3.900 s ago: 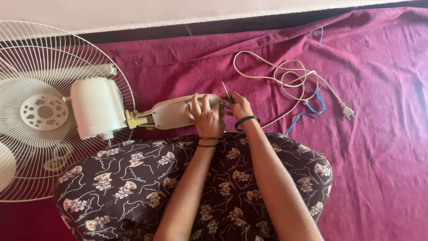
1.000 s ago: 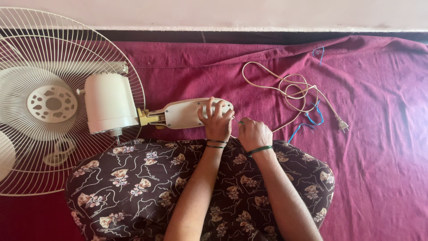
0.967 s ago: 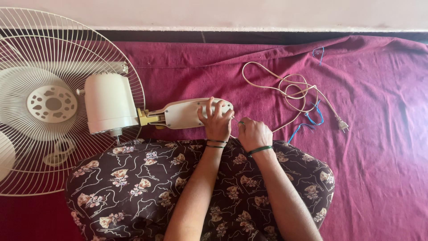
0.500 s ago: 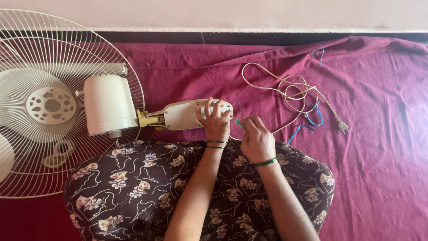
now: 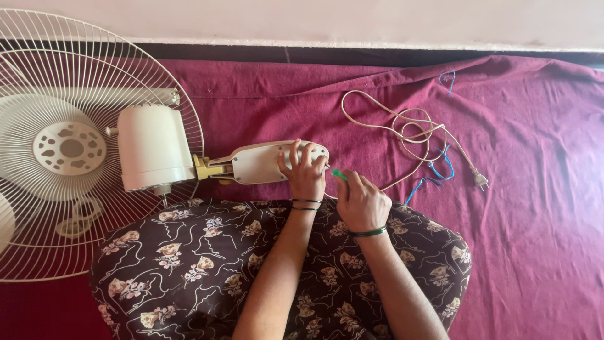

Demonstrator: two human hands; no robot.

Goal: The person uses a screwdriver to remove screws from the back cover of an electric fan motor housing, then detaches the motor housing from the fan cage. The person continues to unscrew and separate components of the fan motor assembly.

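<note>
A cream table fan lies on its side on a maroon cloth [image 5: 535,208]. Its flat cream base [image 5: 258,162] points right, and my left hand [image 5: 304,172] presses down on the base's right end with fingers spread over it. My right hand [image 5: 360,200] is closed around a green-handled screwdriver [image 5: 340,174], whose tip points at the base's right edge next to my left fingers. The fan's motor housing [image 5: 154,146] and wire grille [image 5: 69,145] lie at the left.
The fan's beige power cord [image 5: 402,123] lies coiled to the right and ends in a plug [image 5: 480,181]. Blue wire pieces [image 5: 440,165] lie beside it. My lap, in a dark floral cloth [image 5: 201,264], fills the bottom. A pale wall runs along the top.
Seconds ago my right hand held the screwdriver upright at the base's end. It has dropped below the base's edge, and over the last second the wrist turned, with the green handle now showing.
</note>
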